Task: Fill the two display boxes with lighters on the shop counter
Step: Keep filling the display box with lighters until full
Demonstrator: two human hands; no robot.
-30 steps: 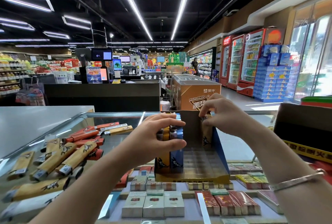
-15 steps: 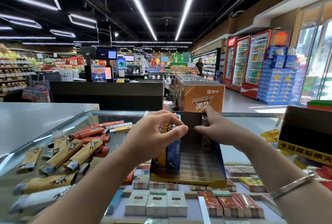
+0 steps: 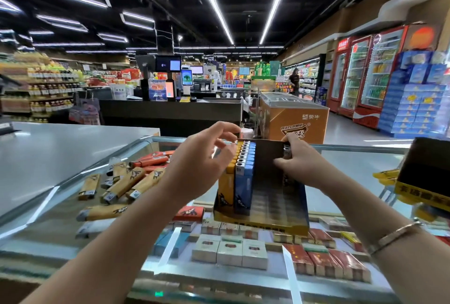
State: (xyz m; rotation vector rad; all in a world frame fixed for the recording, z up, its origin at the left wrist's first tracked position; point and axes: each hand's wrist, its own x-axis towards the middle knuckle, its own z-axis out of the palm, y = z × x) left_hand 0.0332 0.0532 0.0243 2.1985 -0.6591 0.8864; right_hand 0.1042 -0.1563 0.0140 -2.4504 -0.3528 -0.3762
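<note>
An open display box [image 3: 264,223] with a yellow front stands on the glass counter [image 3: 345,165] in the middle. A row of yellow lighters [image 3: 225,186] and a row of blue lighters [image 3: 244,182] stand upright along its left side. My left hand [image 3: 202,160] hovers just left of those rows, fingers loosely curled and holding nothing. My right hand [image 3: 300,163] grips a few lighters [image 3: 286,150] at the box's back right. A second display box [image 3: 425,177], dark with a yellow front, sits at the right edge. Loose yellow lighters [image 3: 126,185] and red lighters [image 3: 152,160] lie at the left.
Cigarette packs [image 3: 230,251] lie under the glass below the box. A grey steel counter top [image 3: 60,155] adjoins on the left. Beyond the counter stand an orange chest freezer [image 3: 294,121] and a checkout desk [image 3: 170,111].
My left hand has let go of the lighter rows and lifted off to the left. My right hand has sunk lower into the box's back right corner.
</note>
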